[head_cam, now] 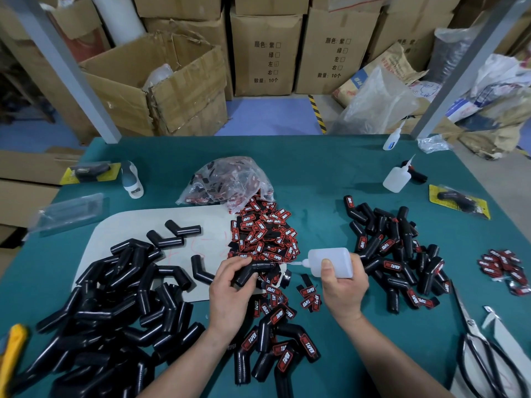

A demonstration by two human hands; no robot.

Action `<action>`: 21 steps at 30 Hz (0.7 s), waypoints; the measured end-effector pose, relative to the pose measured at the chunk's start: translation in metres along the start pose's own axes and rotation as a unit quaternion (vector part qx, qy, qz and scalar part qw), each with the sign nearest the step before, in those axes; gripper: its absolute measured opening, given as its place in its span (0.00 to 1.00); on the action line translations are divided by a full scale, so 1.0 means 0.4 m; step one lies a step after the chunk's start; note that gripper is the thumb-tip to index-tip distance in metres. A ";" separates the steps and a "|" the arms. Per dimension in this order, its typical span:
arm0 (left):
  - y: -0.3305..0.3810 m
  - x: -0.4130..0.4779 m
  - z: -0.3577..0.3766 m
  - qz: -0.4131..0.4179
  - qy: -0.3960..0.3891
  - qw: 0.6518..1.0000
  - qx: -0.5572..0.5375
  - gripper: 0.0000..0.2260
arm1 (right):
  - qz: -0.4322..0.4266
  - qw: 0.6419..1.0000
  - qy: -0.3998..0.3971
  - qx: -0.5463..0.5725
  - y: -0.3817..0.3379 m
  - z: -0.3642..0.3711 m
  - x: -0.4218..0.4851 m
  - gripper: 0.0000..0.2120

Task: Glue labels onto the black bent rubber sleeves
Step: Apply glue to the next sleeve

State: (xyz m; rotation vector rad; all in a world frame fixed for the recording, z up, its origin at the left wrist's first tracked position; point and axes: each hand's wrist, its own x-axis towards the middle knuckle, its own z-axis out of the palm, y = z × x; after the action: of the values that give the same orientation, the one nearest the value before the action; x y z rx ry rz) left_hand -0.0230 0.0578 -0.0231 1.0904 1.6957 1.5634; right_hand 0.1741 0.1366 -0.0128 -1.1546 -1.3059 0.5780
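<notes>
My left hand (230,285) grips a black bent rubber sleeve (250,272) over the middle of the green table. My right hand (342,285) holds a translucent glue bottle (330,261) on its side, its thin nozzle pointing left at the end of that sleeve. A heap of red-and-black labels (264,234) lies just behind my hands, spilling from a clear bag (227,179). Unlabelled sleeves (115,305) are piled at the left. Labelled sleeves lie at the right (396,254) and near the front edge (275,349).
Scissors (482,349) lie at the right front. A second glue bottle (395,176) and a smaller one (392,140) stand at the back right. A small label pile (505,268) sits far right. Packaged sleeves (459,201) and cardboard boxes (161,81) surround the table.
</notes>
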 end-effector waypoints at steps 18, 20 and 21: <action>-0.004 0.002 0.004 0.000 0.018 1.000 -0.013 0.22 | 0.007 1.000 -0.008 -0.014 -0.009 0.000 -0.001 0.12; -0.001 0.002 0.006 0.007 0.021 1.000 -0.014 0.22 | 0.011 1.000 -0.007 -0.014 -0.009 0.001 -0.001 0.12; 0.001 0.002 0.006 0.007 0.021 1.000 -0.017 0.22 | 0.011 1.000 -0.007 -0.013 -0.009 0.001 -0.001 0.12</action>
State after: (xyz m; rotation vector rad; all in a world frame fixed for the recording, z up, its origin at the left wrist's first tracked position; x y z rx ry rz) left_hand -0.0214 0.0597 -0.0229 1.0611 1.6849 1.6279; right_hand 0.1728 0.1351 -0.0098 -1.1899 -1.3180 0.5885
